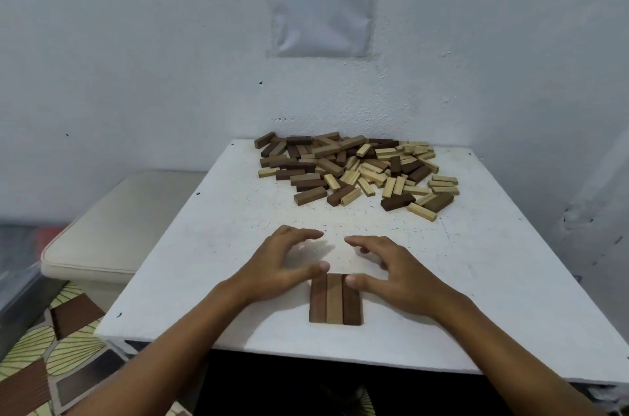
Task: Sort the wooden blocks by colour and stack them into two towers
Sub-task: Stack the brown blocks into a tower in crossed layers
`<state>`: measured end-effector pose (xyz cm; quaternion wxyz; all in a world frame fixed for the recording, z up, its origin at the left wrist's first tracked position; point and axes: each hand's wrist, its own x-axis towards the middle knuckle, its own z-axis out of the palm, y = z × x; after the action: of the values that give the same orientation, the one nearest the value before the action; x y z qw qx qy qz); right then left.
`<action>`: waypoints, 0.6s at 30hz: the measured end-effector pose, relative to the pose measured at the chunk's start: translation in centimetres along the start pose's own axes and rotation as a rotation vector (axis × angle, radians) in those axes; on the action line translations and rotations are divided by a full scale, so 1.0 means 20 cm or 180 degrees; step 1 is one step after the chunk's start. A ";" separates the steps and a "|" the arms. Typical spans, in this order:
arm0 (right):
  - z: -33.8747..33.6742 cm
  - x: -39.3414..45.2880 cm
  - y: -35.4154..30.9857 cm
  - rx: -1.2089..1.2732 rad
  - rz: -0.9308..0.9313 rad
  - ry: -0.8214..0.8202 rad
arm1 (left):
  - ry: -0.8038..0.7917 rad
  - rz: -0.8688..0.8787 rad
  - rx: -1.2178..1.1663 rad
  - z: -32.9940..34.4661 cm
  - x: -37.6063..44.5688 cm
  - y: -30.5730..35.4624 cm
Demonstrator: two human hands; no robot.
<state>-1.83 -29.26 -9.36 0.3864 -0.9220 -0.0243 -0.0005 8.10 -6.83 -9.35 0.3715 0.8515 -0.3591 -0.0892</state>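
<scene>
Now both hands hover by three brown blocks (335, 299) at the table's (204, 245) near edge; left hand (277, 265) and right hand (391, 274) fingers spread, thumbs touching the row; mixed pile (354, 170) at the far edge.

Just behind our fingers (308, 234) we see three brown blocks (335, 299) laid side by side: the outer two dark brown, the middle one a lighter tan-brown. Beyond the fingers lies a mixed pile (357, 170) of dark brown, mid-brown and pale cream blocks. Beneath the fingers, the desk (211, 245) is white, flecked with small dark specks. Left of the fingers we note a cream cushion (112, 231) and a floor mat (51, 347) patterned in cream leaf shapes and ribbed brown panels.
</scene>
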 end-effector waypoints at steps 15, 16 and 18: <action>-0.01 0.73 0.04 -0.2276 0.0205 0.0741 | 0.0649 0.0509 0.1439 0.00 0.51 -0.16; 0.01 0.73 0.04 -0.2344 0.0205 0.0901 | 0.0752 0.0611 0.1496 0.01 0.50 -0.17; 0.05 0.72 0.06 -0.2497 0.0074 0.1240 | 0.0994 0.0766 0.1524 0.02 0.47 -0.17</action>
<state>12.51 -28.70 -10.59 0.0044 -0.9819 0.0614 -0.1792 16.61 -11.83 -10.95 0.2189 0.8696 -0.4068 0.1746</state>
